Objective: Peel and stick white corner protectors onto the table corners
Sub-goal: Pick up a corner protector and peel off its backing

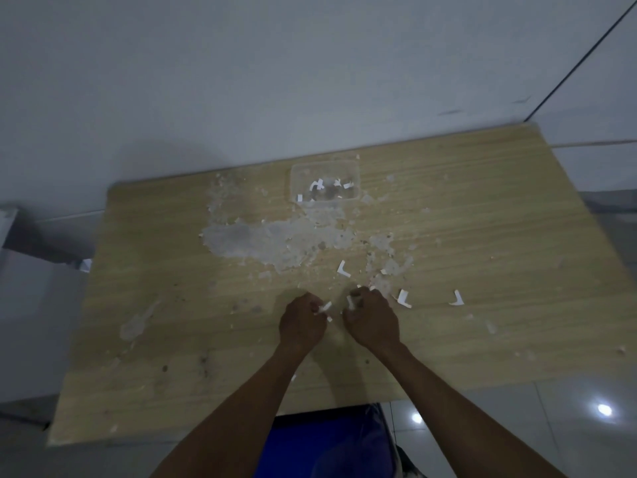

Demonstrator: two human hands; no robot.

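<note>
Left hand (301,324) and right hand (372,320) are hovering over the wooden desk (155,305), fingers curled, each pinching a white piece (325,307). Three white corner protectors (343,269) are lying loose just beyond; more are sitting in a clear plastic container (324,181) at the far edge.

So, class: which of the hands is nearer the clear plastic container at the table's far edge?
Right, narrowly. The right hand lies almost straight below the container; the left hand sits slightly lower and further left.
</note>
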